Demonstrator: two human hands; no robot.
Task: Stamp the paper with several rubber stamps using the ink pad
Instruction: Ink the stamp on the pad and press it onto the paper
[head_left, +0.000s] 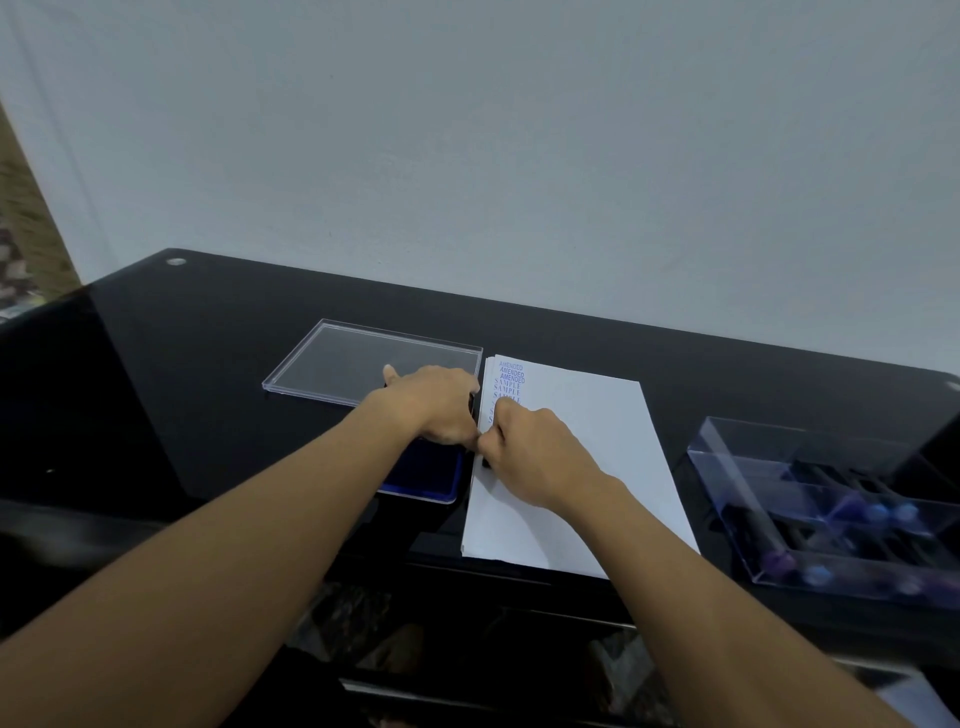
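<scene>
A stack of white paper (582, 457) lies on the black table, with blue AMENDED and SAMPLE prints in a column at its top left. My right hand (540, 457) is curled round a dark rubber stamp (485, 462) and holds it down on the paper's left edge below the prints. The blue ink pad (426, 475) sits open just left of the paper. My left hand (434, 408) lies over the pad with its thumb out. Its fingers bend down at the paper's edge against my right hand, and what they touch is hidden.
The ink pad's clear lid (363, 364) lies flat behind the pad. A clear plastic box (737, 467) with several more stamps stands at the right, near the table's front edge. A wall runs close behind the table (208, 364).
</scene>
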